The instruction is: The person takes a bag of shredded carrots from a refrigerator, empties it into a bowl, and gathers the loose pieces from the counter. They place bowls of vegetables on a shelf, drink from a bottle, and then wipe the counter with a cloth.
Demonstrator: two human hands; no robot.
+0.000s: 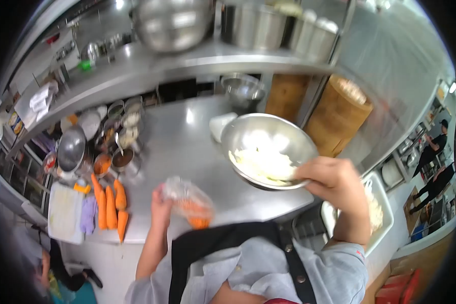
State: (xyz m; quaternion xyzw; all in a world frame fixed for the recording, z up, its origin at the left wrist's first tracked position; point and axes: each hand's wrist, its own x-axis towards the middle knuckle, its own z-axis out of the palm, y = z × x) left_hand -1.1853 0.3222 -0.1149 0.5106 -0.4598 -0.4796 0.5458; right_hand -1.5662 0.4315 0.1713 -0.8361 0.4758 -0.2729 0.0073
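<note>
Over the steel desk (180, 137), our right hand (334, 180) grips a metal mixing bowl (274, 130) of pale pieces (263, 166) at three o'clock; our left hand (160, 206), closed, holds a clear plastic bag (187, 195) at seven o'clock.

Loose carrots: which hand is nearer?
Left. The left hand, holding a plastic bag, is right of the loose carrots; the right hand is farther right, gripping a bowl.

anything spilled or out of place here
No spill shows. Slightly odd: one short carrot points outward with its tip at the front edge of the counter, so it might get knocked off. The bowl in the right hand looks tilted, but its pale pieces sit inside.
</note>
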